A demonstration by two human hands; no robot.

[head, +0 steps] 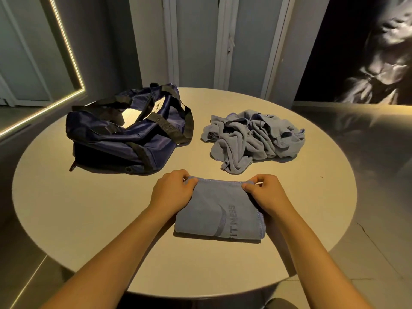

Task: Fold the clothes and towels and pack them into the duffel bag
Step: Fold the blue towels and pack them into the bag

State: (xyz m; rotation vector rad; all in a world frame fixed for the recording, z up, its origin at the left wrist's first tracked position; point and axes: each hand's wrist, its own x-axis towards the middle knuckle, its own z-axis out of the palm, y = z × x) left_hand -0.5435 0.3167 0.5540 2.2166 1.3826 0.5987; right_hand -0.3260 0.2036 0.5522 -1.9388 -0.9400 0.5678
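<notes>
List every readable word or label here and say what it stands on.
"ITNESS", probably FITNESS with the first letter lost at the fold: printed sideways on the folded towel.
On the duffel bag, a white label: a few dark letters, partly hidden, unreadable.
No other text shows.

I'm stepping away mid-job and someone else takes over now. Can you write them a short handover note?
Left hand pinches the far left corner of the folded towel; right hand pinches its far right corner.
The folded towel lies on the near side of the table. The duffel bag sits open at far left; the crumpled pile lies at far right.
Done: one towel folded; nothing visibly packed.
Left: put this towel in the duffel bag, then fold and pack the crumpled pile.
</notes>
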